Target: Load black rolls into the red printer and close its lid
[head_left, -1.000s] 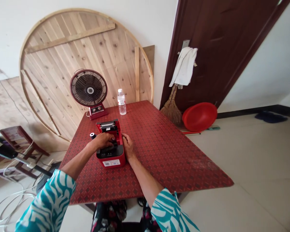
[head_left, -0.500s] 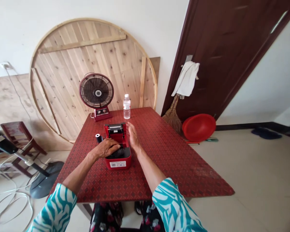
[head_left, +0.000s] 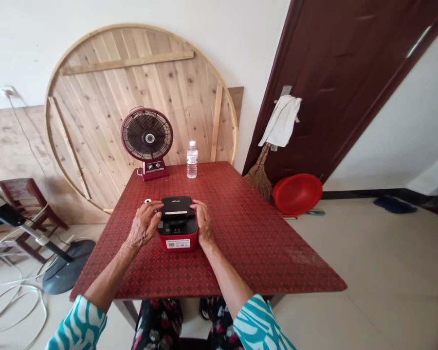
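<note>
A small red and black thermal printer (head_left: 178,243) sits on the table, its labelled side facing me. Its black lid (head_left: 176,204) is folded down over the body, with its front edge looking slightly raised. At the lid's left edge, my left hand (head_left: 144,226) has bent fingers closed on it. My right hand (head_left: 204,224) grips the opposite edge, fingertips on top. Behind my left fingers shows the white end of a paper roll (head_left: 148,201); the rest of it is hidden. The printer's inside is covered by the lid.
A patterned red cloth covers the table (head_left: 248,243). Towards its back stand a fan (head_left: 148,141) and a water bottle (head_left: 191,160). A red basin (head_left: 299,193) and a broom (head_left: 259,177) are by the door. Left, a floor fan's base (head_left: 67,267) stands near coiled cable.
The printer's lid, upright before, has swung down towards me over the body. My left hand has left the printer's inside and moved to the lid's left edge; the right hand holds its right edge.
</note>
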Tool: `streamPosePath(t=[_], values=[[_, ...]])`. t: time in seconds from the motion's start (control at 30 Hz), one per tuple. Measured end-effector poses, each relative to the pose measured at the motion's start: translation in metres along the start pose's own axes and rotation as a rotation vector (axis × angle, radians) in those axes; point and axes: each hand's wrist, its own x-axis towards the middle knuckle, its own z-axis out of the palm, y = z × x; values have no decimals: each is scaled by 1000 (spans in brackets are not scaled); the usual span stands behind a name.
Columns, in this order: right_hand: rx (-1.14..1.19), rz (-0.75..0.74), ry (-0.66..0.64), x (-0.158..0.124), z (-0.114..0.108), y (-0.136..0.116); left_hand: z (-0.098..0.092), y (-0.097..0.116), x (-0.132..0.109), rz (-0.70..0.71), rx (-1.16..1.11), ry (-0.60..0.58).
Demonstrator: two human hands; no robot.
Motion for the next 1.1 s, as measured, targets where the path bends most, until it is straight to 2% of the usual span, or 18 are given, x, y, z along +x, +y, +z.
streamPosePath(t=[0.1, 0.3, 0.53, 0.6, 0.77, 0.83, 0.93, 1.0, 1.1], values=[[-16, 12, -15, -4, -1, 0, 4, -9, -6, 25, -46, -99], [-23, 9, 1, -5, -2, 1, 16, -17, -17, 37, -99, -47], [-2, 14, -9, -5, -3, 5, 15, -16, -20, 6, -178, -72], [23, 47, 8, -5, -2, 7, 16, -15, -24, -76, -253, -59], [145, 256, 36, -2, 3, 15, 26, -21, -33, -452, -620, 211], [180, 309, 28, 0, 3, 18, 29, -27, -31, -592, -742, 174], [172, 326, 21, 1, 2, 20, 30, -32, -28, -747, -898, 13], [134, 323, 17, 1, 2, 19, 30, -33, -26, -770, -975, -70], [95, 323, 21, 1, 1, 18, 30, -32, -25, -762, -1007, -126]])
